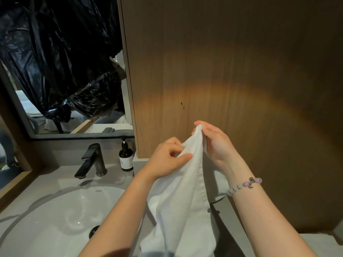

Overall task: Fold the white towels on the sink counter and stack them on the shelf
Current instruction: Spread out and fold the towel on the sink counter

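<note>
Both hands pinch one white towel [183,191] above the bench [48,180], right hand [216,143] at its top corner, left hand [168,158] lower; loose grip could drop the trailing cloth into the sink [55,216].

Faucet [92,161] behind sink [55,217]

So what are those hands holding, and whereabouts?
Both hands grip one white towel near its top edge: right hand pinches the top corner, left hand just below.
</note>
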